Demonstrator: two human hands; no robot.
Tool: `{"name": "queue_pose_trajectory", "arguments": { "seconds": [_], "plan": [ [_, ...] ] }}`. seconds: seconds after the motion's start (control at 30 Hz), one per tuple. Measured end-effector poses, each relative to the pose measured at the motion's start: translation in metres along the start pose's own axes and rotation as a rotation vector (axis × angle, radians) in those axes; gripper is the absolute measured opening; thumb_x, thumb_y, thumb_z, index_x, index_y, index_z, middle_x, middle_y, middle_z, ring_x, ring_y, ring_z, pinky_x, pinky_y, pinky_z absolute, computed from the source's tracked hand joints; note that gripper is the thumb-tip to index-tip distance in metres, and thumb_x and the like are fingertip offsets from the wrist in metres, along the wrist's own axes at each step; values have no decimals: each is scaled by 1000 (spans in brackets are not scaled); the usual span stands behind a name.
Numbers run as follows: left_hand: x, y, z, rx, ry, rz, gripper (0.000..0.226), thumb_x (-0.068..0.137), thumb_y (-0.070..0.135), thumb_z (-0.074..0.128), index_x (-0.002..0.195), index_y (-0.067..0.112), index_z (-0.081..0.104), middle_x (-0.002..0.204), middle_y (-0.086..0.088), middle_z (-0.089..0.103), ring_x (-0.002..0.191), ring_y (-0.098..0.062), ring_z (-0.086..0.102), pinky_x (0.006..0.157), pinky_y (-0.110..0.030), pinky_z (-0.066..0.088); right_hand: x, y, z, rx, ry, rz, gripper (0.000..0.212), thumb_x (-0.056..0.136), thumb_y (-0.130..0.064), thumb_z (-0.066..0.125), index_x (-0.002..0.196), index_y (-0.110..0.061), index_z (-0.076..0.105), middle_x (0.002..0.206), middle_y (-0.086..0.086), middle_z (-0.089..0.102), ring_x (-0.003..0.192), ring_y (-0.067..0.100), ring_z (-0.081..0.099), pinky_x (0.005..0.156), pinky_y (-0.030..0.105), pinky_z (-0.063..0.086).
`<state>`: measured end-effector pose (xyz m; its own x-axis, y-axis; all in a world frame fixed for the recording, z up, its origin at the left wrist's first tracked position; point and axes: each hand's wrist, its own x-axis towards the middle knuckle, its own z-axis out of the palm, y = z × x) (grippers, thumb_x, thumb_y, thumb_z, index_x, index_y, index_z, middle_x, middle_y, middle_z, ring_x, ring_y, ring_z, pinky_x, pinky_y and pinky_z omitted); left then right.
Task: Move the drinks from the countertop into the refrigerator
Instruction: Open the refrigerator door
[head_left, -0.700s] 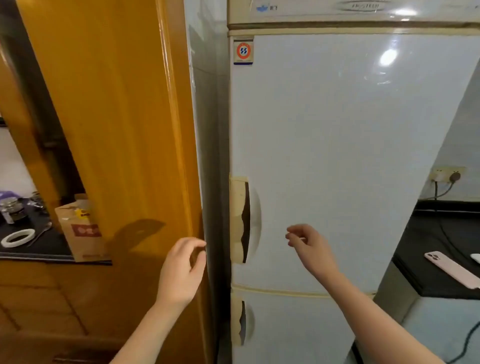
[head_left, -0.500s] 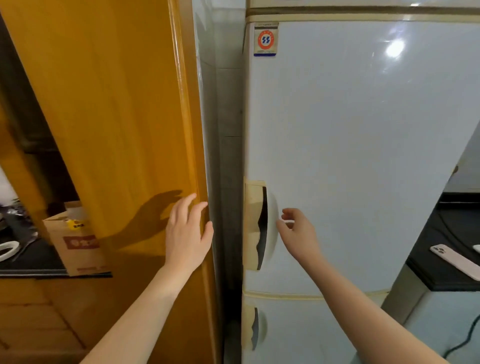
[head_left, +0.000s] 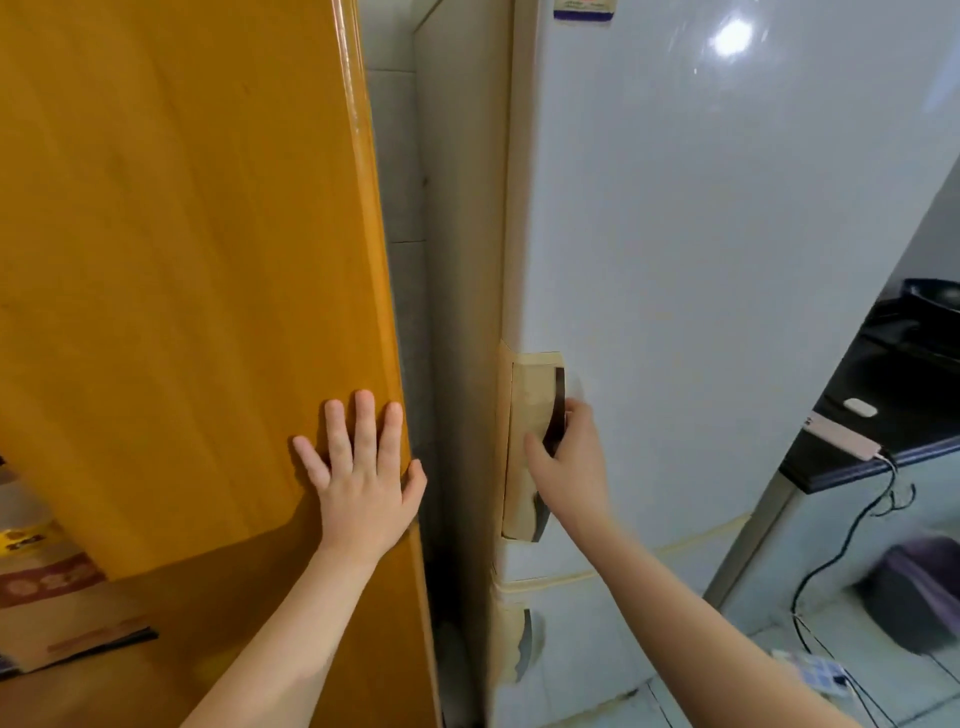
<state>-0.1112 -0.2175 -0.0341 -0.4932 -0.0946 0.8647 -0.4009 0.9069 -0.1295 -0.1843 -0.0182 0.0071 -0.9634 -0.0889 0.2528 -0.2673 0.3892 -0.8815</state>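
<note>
Right-hand grip (head_left: 566, 467) around refrigerator handle (head_left: 531, 395)

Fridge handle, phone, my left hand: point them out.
fridge handle (head_left: 532, 389), head view, beige front plate.
phone (head_left: 844, 439), head view, pink back.
left hand (head_left: 363, 483), head view, back of hand.

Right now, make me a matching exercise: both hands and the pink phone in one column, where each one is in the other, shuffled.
1. left hand
2. right hand
3. pink phone

A. lying on the black countertop
B. flat against the orange door
C. gripping the refrigerator handle

Pairs: 1-B, 2-C, 3-A.
</note>
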Motion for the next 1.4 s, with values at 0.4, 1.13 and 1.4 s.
{"name": "queue_pose_trajectory", "arguments": {
  "seconds": [0.4,1.13,1.4],
  "plan": [
    [-1,-4,5,-33,50,69,85,86,57,39,153,14,7,159,-16,4,145,-40,2,109,-66,8,-29,-7,16,-177,277,-13,46,76,-50,58,114,-26,44,99,-10,51,87,12,55,74,38,56],
    [-32,113,-58,-961,-328,372,37,85,26,51,115,5,60,135,-14,50,130,-29,41,115,-27,18,-190,95,-177,-353,1030,-32,61,60,-47,71,109,-31,38,102,-30,35,98,14,47,77,39,47],
    [-31,212,-87,-1179,-518,422,45,83,28,42,119,6,58,127,-8,53,118,-21,43,97,-34,37,-207,116,-270,-321,1137,154,28,80,-33,50,107,-29,46,94,-28,41,101,9,43,86,50,46]
  ]
}}
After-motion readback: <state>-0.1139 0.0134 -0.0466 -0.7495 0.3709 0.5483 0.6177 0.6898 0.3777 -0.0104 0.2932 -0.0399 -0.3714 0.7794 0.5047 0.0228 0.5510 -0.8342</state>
